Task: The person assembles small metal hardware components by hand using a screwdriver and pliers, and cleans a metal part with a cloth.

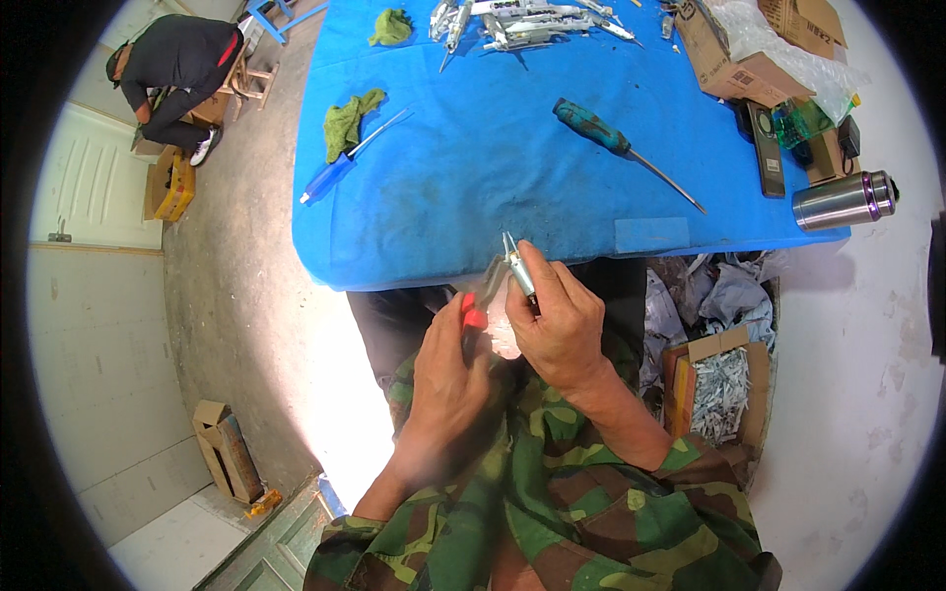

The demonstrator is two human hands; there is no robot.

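Just in front of the table's near edge, my left hand (448, 369) is closed around a red-handled tool (475, 313) with a grey metal end; motion blur hides its exact kind. My right hand (564, 325) pinches a small silver cylindrical part (520, 274) that has thin prongs at its tip, pointing up toward the table. The tool's metal end is close beside this part; whether they touch I cannot tell. Farther up the blue cloth lie a screwdriver with a teal handle (591, 126) and another with a blue handle (330, 179).
Green rags (345, 126) and a pile of silver-white metal parts (532, 28) lie on the table (443, 197). At its right are a cardboard box (734, 64), a dark handheld device (766, 148) and a steel flask (843, 202). Below stands a box of metal pieces (724, 394). A seated person (182, 69) bends forward at far left.
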